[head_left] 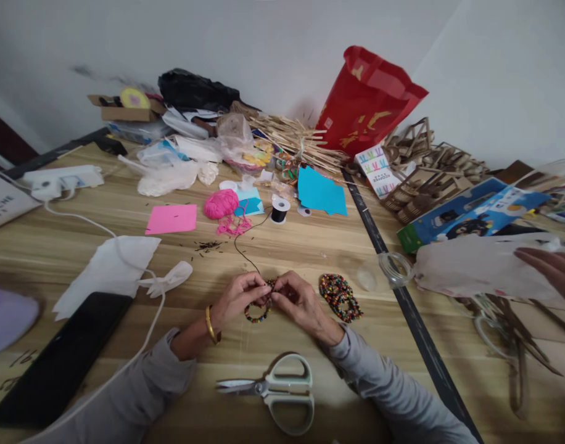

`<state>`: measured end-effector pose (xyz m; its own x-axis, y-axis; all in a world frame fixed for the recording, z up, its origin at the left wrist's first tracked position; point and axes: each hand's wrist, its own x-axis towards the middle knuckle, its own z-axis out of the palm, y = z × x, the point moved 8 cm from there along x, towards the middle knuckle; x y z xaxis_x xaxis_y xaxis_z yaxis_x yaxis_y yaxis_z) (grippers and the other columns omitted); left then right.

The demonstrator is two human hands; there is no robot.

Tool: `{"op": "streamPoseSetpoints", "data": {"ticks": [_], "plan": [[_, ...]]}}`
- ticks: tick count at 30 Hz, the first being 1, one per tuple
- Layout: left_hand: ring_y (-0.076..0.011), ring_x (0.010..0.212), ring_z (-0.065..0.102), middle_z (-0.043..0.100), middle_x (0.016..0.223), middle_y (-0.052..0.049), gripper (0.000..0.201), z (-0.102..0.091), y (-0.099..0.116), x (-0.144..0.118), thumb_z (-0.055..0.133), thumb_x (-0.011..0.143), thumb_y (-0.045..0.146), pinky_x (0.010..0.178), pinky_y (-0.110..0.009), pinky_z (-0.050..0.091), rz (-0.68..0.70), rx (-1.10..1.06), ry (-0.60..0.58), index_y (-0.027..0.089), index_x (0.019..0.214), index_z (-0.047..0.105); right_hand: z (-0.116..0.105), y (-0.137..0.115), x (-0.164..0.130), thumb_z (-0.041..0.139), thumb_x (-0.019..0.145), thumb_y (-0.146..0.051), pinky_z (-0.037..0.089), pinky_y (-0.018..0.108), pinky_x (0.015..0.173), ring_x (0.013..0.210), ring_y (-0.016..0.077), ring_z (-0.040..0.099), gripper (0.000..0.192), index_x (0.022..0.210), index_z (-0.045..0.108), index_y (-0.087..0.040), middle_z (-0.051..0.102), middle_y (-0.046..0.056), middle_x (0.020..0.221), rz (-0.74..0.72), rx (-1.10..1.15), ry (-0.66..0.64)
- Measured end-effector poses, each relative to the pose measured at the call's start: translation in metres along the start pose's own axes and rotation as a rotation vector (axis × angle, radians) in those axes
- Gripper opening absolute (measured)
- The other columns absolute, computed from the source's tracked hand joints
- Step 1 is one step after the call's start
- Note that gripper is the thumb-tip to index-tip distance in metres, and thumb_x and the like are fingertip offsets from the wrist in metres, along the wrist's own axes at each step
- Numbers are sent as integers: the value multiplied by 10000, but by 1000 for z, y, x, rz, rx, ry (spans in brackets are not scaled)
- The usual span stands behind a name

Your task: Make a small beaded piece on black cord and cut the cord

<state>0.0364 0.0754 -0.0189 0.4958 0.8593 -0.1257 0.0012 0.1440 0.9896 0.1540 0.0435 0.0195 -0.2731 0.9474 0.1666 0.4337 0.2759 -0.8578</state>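
Both of my hands meet over the middle of the table, pinching a loop of small multicoloured beads, a beaded bracelet (256, 318). My left hand (240, 297) closes thumb and finger on its upper part. From the right, my right hand (297, 300) pinches the same spot, and the fingertips nearly touch. A black cord (239, 250) runs from there up to a black-wound spool (279, 210). Several more beaded bracelets (340, 298) lie in a heap right of my right hand. Scissors (282, 391) with pale handles rest below my hands, blades pointing left.
Dark cord snippets (208, 246) lie beside a pink paper (171, 219) and pink yarn (221, 204). A black phone-like slab (60, 361) and white cable (146, 333) occupy the left. A coil of clear tubing (396, 270) and another person's hand (551, 268) are at right. Clutter lines the back.
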Motion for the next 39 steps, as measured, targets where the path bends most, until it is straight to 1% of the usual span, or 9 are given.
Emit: {"op": "streamPoseSetpoints", "data": {"ticks": [2,4,8,11,15,19,24,29,39], "plan": [[-110,565,544,593,587,5,300,0,-3,1,699,687,399,558,-219,444,-1,-15,-8,122,670,585,-4,-8,1,549,844,-245,383,210,571,686,113,492,140,951,562,-154,561,53,899,-60,-10,8],[-112,569,555,598,588,6,304,0,-4,1,707,680,401,562,-220,455,-2,-28,-4,124,667,583,-4,-13,2,540,842,-207,406,214,595,717,116,521,185,1020,551,-155,568,74,984,-83,-7,-37],[-117,587,569,610,603,-4,298,1,-3,0,703,687,397,577,-225,470,-11,-24,-10,122,673,590,2,-15,2,514,861,-164,407,213,606,680,114,537,133,973,585,-154,614,33,824,-32,-59,-157],[-123,600,571,619,617,-11,294,2,-2,0,694,697,400,586,-231,471,-13,-11,-15,124,680,596,1,-19,2,503,878,-167,408,223,634,712,126,550,109,879,611,-157,616,35,795,-70,-115,-177],[-115,584,544,604,612,-3,289,3,-1,-1,691,699,396,574,-223,447,-9,9,-25,126,677,591,-4,-23,3,479,903,-195,419,241,677,739,137,551,141,845,602,-158,606,47,800,-131,-136,-149],[-104,570,503,592,616,-7,275,6,1,-1,666,726,385,547,-207,394,26,73,-65,117,694,612,-10,-17,3,473,909,-222,419,229,652,717,127,550,136,854,580,-159,607,37,791,-94,-100,-101],[-132,625,533,624,665,-33,226,9,4,-2,651,747,333,592,-229,399,82,197,-94,115,694,627,-17,-10,4,487,895,-238,409,206,601,695,117,544,124,864,573,-153,600,25,773,-62,-62,-33],[-111,572,494,598,625,-11,184,3,8,-2,641,750,287,542,-211,367,135,300,-30,119,676,629,-22,-5,6,488,886,-246,397,208,588,680,119,528,131,848,570,-151,591,23,758,-34,-95,-4],[-112,528,540,606,588,-11,191,-7,2,-1,633,732,301,511,-209,414,78,206,50,113,709,611,-25,-3,7,497,873,-196,393,204,586,655,112,525,97,848,578,-148,583,13,727,-75,-161,-14]]}}
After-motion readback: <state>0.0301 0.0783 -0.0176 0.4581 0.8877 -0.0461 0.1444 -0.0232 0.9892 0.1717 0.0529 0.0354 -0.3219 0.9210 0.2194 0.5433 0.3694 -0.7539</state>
